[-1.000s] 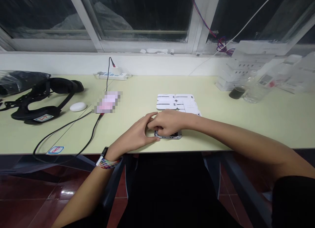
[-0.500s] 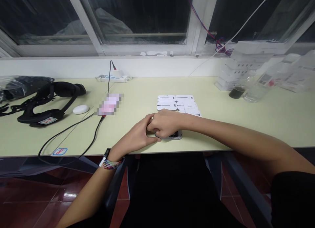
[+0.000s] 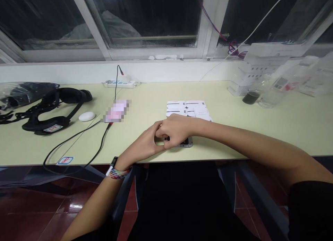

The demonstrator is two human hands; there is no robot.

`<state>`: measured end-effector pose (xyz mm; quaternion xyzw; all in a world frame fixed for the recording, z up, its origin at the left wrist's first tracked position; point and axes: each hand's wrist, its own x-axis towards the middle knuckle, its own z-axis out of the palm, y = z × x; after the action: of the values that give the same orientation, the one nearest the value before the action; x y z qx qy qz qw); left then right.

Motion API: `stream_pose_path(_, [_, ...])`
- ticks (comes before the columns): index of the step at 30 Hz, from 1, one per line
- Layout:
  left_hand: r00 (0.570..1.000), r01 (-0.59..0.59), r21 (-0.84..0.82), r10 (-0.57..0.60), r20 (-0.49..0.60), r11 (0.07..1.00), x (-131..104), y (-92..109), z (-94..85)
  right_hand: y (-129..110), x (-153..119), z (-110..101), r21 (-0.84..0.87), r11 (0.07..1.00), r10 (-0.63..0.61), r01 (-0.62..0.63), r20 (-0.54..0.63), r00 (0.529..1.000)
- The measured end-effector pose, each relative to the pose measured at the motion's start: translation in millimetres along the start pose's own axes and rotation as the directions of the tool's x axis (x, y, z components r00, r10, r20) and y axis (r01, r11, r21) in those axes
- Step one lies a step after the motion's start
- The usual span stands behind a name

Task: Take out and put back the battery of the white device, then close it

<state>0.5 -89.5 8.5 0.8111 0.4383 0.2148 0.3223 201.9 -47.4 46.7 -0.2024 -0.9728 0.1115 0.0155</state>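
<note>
A flat device [image 3: 186, 142] with a light grey rim and a dark face, much like a phone, lies near the table's front edge, mostly covered by my hands. My left hand [image 3: 146, 143] curves round its left end, thumb at the near side and fingers at the far side. Over the device, my right hand [image 3: 177, 130] is closed, its fingers curled down and pinched. Whatever sits between those fingertips is hidden. Just beyond the knuckles lie white cards [image 3: 177, 105] with black lines and letters, and a smaller white slip [image 3: 201, 111] overlaps them.
To the left are a black headset [image 3: 47, 121], a white oval case [image 3: 86, 116] and a blurred phone [image 3: 117, 110] on a black cable [image 3: 100, 149]. A power strip [image 3: 122, 84] sits by the wall. White boxes [image 3: 260, 67] and bottles [image 3: 270, 95] stand at the right.
Both hands stay almost in place over the device. My left thumb has drawn back slightly to the left. The view has shifted a little, moving the headset and case slightly right.
</note>
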Motion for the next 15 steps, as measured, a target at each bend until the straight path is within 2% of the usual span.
stream_pose_path(7, [1.000,-0.020,0.016,0.020,0.001,1.000,0.2,2.2,-0.6,4.2,-7.3,3.3,0.027,1.000,0.005,-0.004,-0.035,0.999])
stream_pose_path(15, [0.999,-0.025,0.006,0.025,0.021,1.000,-0.1,3.4,-0.6,1.3,-33.1,-1.8,-0.058,0.998,-0.026,0.015,-0.182,0.983])
